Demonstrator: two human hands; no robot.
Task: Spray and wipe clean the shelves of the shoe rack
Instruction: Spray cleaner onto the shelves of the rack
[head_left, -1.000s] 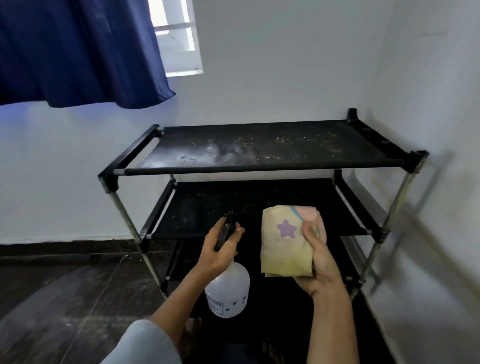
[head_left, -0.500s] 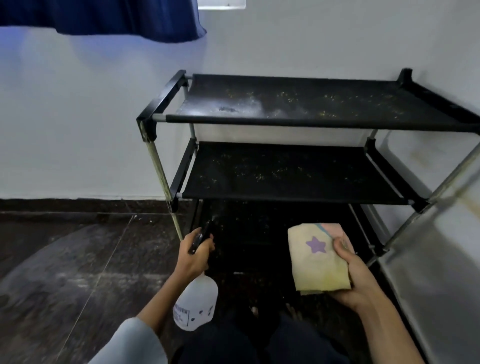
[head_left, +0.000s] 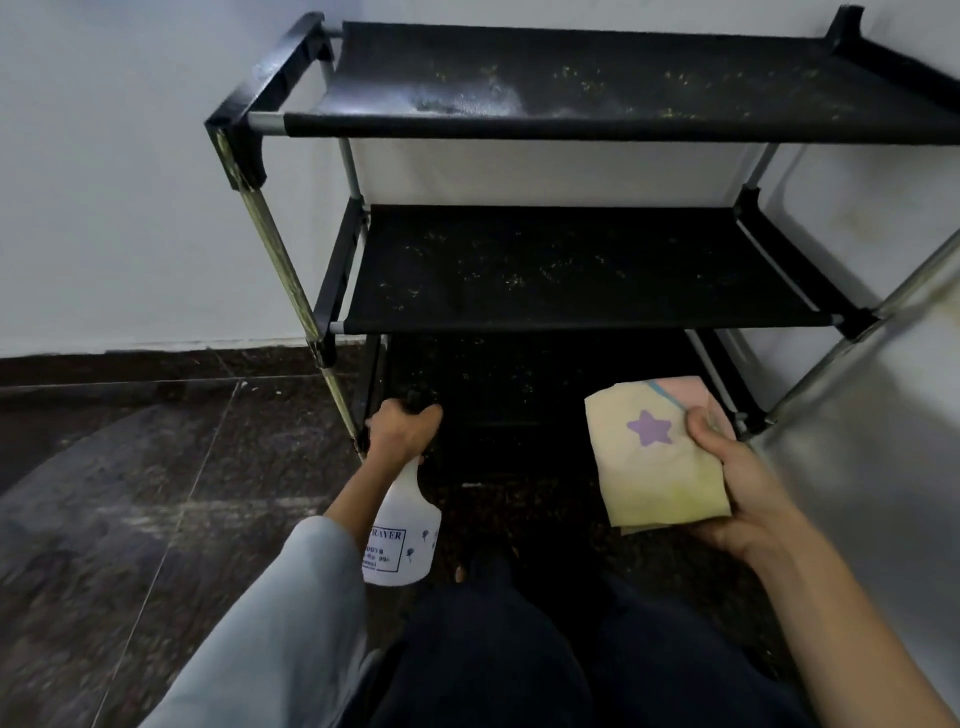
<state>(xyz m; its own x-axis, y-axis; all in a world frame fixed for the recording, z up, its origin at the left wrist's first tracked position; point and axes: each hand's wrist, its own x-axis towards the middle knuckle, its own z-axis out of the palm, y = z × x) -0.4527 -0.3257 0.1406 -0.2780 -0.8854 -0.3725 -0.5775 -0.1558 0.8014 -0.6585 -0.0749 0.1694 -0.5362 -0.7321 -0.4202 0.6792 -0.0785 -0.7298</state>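
Room corner, viewed from above. The rear wall (head_left: 130, 182) is plain white with a matt finish and carries a soft shadow at its left. A second white wall (head_left: 883, 493) adjoins it at right, showing faint yellowish marks on its upper part and a grey sheen lower down. A dark skirting band (head_left: 104, 366) runs along the foot of the rear wall. The floor (head_left: 130, 519) is dark speckled stone, laid in large slabs with pale joint lines, with dusty whitish streaks across it. Lighting is dim and even.

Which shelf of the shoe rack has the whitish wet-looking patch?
The top shelf: a whitish smear near its left front. The middle shelf shows only yellowish specks.
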